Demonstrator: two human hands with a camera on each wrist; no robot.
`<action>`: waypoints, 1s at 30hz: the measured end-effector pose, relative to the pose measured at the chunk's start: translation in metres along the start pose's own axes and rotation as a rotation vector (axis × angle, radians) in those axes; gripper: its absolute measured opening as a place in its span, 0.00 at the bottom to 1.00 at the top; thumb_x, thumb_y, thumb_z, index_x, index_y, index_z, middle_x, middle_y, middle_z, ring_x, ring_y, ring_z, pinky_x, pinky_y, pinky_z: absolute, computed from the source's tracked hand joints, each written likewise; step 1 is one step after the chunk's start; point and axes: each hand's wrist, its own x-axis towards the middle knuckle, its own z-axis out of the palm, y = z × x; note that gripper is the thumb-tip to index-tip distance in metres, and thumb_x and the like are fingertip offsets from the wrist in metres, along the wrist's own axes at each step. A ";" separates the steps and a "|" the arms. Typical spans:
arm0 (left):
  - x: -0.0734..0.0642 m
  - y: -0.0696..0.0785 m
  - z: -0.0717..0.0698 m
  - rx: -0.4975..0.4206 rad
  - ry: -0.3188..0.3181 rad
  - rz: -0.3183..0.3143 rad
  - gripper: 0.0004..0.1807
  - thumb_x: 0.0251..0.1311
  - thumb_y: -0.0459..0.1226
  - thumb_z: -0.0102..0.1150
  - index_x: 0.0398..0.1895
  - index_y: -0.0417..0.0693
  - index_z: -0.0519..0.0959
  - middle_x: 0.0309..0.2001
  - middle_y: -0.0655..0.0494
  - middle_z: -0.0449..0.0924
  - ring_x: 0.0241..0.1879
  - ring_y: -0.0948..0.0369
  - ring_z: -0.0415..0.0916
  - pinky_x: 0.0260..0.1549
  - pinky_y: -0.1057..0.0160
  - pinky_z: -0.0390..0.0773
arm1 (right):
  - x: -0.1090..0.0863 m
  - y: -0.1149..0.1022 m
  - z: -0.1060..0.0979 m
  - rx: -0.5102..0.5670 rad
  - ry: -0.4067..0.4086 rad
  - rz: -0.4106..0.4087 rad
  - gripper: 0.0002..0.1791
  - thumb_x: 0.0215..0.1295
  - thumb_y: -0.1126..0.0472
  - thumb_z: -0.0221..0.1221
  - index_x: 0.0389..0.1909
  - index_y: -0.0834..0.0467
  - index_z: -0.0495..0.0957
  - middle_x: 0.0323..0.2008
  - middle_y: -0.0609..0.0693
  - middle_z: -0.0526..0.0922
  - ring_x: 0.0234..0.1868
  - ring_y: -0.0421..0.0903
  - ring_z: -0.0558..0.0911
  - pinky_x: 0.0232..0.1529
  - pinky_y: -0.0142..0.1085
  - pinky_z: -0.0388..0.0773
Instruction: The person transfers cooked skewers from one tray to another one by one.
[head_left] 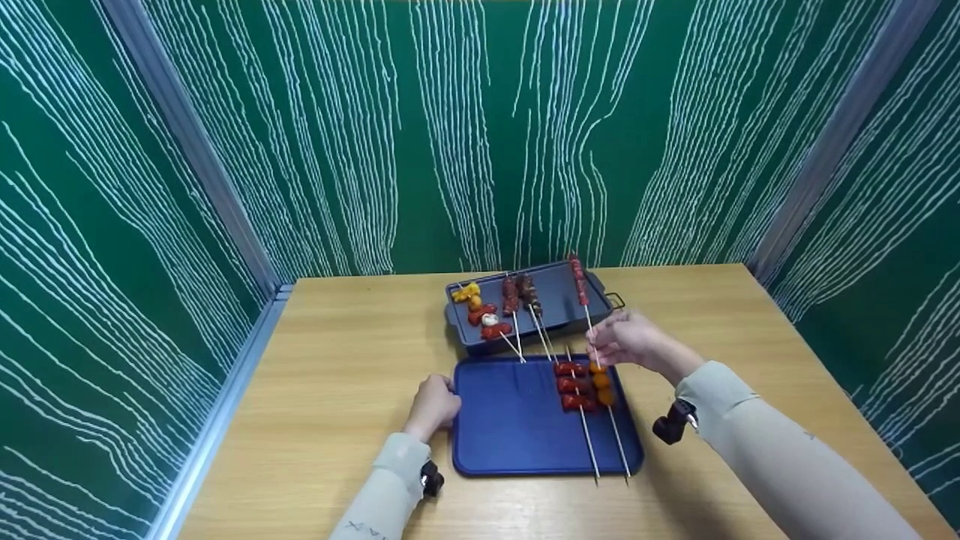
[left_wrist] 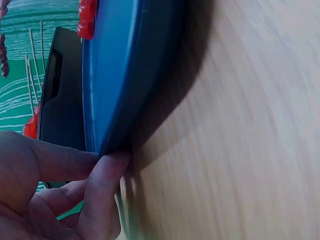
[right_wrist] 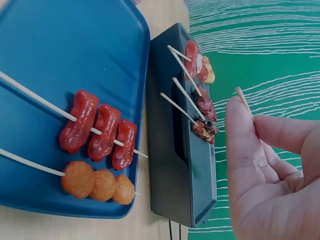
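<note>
My right hand (head_left: 628, 341) pinches the bare stick of a skewer of red meat pieces (head_left: 578, 281) between thumb and forefinger. Its meat is at the right end of the dark grill (head_left: 556, 292); whether it touches the surface I cannot tell. In the right wrist view only the stick's end (right_wrist: 243, 100) pokes out of the pinch. My left hand (head_left: 436, 407) holds the left rim of the blue tray (head_left: 510, 431), thumb and fingers on its edge in the left wrist view. On the tray's right side lie a red sausage skewer (head_left: 576, 386) and an orange ball skewer (head_left: 602, 385).
Skewers with brown meat (head_left: 511, 295) and darker pieces (right_wrist: 204, 131) rest on the grill. At its left end are mixed yellow and red pieces (head_left: 480, 307), sticks pointing toward the tray. The grill stands behind the tray on a wooden table (head_left: 360, 330), before green walls (head_left: 450, 135).
</note>
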 end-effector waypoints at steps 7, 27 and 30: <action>-0.001 0.002 -0.001 -0.015 -0.004 -0.020 0.08 0.54 0.28 0.53 0.28 0.48 0.81 0.27 0.53 0.82 0.21 0.57 0.81 0.16 0.63 0.81 | -0.008 0.009 -0.001 -0.022 -0.021 0.028 0.05 0.75 0.73 0.55 0.40 0.65 0.79 0.30 0.51 0.88 0.28 0.42 0.88 0.34 0.34 0.91; -0.001 0.002 0.000 -0.003 -0.019 -0.048 0.07 0.55 0.28 0.54 0.29 0.48 0.79 0.28 0.53 0.81 0.21 0.58 0.81 0.14 0.64 0.80 | -0.023 0.055 0.016 -0.153 -0.064 0.097 0.10 0.66 0.78 0.53 0.30 0.65 0.79 0.23 0.51 0.86 0.23 0.41 0.86 0.27 0.32 0.89; -0.001 0.003 0.000 -0.006 -0.021 -0.055 0.08 0.55 0.28 0.54 0.27 0.50 0.77 0.26 0.54 0.80 0.20 0.59 0.80 0.13 0.65 0.79 | -0.027 0.060 0.018 -0.150 -0.077 0.100 0.10 0.67 0.78 0.53 0.30 0.65 0.79 0.24 0.52 0.86 0.24 0.42 0.87 0.28 0.33 0.90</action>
